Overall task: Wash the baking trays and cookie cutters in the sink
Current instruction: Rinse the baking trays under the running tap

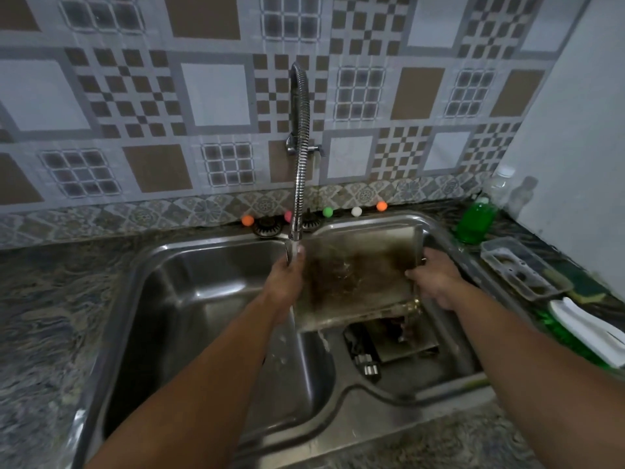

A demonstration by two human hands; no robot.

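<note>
rinsing step: both hands, left hand [285, 277] and right hand [434, 279], grip the stained baking tray [358, 279] under the tap [299, 147]; scrubbing likely next

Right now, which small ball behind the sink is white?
The white ball, second from the right, between the green ball and the rightmost orange ball.

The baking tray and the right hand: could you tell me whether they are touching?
Touching. The head view shows the right hand gripping the baking tray by its right edge.
</note>
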